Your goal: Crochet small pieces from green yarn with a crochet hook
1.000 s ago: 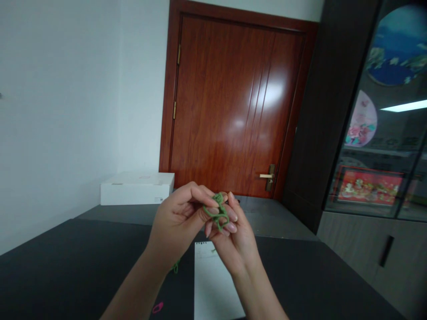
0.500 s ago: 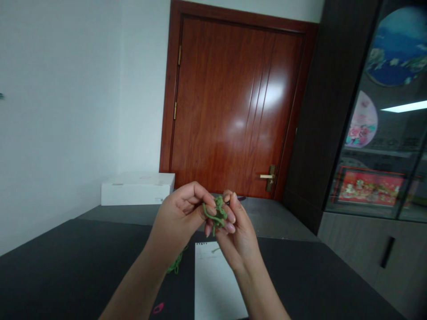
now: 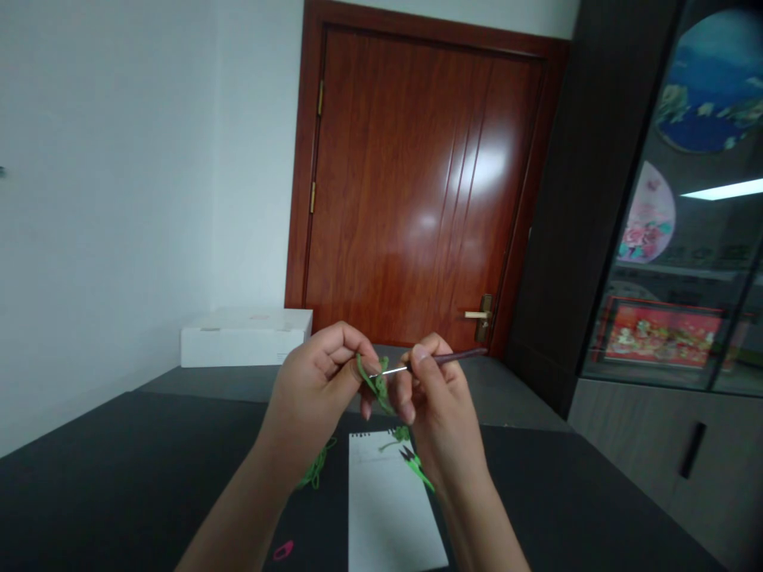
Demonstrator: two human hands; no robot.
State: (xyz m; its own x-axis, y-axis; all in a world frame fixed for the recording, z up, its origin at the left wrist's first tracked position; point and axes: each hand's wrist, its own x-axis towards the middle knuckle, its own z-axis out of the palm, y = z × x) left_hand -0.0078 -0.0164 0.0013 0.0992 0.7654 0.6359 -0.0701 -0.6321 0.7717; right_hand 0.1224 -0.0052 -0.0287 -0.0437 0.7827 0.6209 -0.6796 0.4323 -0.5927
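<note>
My left hand (image 3: 319,389) is raised over the dark table, its thumb and fingers pinched on a strand of green yarn (image 3: 374,383). My right hand (image 3: 438,397) is closed around a crochet hook (image 3: 438,360) with a dark handle and a thin silver shaft. The hook's tip points left into the yarn at my left fingertips. More green yarn (image 3: 315,470) trails down onto the table below my left wrist. Small green-handled snips (image 3: 414,463) lie on the pad under my right hand.
A white spiral notepad (image 3: 387,508) lies on the dark table (image 3: 119,485). A small pink clip (image 3: 282,550) lies near the front edge. A white flat box (image 3: 245,336) sits at the back left. Behind stand a red-brown door (image 3: 417,191) and a glass cabinet (image 3: 673,238).
My hands have drawn apart. The bundled yarn is now stretched out, the crochet hook has come into view in my right hand, and the snips show on the pad.
</note>
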